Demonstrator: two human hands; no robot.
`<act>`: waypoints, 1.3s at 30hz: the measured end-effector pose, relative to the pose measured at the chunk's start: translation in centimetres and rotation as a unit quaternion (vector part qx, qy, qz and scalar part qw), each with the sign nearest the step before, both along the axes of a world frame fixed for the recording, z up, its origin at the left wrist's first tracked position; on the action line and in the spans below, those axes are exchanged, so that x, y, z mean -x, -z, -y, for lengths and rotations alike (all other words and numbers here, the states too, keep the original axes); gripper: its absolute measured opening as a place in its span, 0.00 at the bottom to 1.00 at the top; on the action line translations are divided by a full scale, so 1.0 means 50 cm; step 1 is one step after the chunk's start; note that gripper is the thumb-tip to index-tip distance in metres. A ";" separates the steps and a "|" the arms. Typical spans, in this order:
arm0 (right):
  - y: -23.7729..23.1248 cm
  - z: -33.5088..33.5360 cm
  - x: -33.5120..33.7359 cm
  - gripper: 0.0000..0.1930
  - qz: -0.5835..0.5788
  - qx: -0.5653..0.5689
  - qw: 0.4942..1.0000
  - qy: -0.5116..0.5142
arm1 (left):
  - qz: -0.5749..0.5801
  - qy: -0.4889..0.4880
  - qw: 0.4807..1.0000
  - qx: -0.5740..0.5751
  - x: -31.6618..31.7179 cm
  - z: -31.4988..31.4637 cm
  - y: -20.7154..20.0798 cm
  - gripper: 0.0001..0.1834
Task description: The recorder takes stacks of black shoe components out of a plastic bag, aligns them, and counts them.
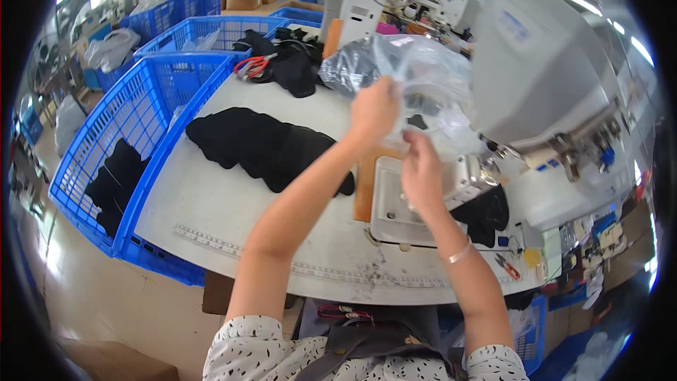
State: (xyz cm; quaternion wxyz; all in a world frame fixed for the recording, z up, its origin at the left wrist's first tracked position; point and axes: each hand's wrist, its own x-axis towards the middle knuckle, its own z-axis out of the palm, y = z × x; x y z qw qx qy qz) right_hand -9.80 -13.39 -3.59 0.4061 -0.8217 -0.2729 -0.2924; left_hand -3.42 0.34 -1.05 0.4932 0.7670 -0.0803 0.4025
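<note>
A clear plastic bag (430,63) lies bunched up at the back of the sewing table, with something dark showing through its left part. My left hand (377,107) is closed on the bag's gathered edge. Lower and to the right, my right hand (422,169) has its fingers pinched at the end of the plastic that hangs from the left hand; the fingertips are partly blurred. Below the right hand is the pale metal plate (388,201) of the sewing machine (543,70). Black fabric pieces (261,144) lie in a row left of my left forearm.
Blue plastic crates (134,120) stand along the table's left side, one holding black fabric. Red-handled scissors (254,65) rest by black pieces at the back. Orange-handled snips (508,266) lie at the front right. A ruler strip (317,268) runs along the table's front edge.
</note>
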 end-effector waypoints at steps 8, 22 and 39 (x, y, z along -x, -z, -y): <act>-0.048 -0.068 -0.407 0.16 -0.114 0.113 0.986 -0.040 | -0.035 0.044 0.997 0.052 0.064 -0.038 -0.086 0.12; 0.026 -0.185 -0.339 0.20 -0.342 0.271 0.891 -0.121 | 0.005 0.238 0.910 0.338 0.084 -0.185 -0.141 0.17; 0.014 -0.123 -0.491 0.32 -0.182 0.241 0.953 0.035 | -0.128 0.196 0.969 0.081 0.243 -0.147 -0.204 0.13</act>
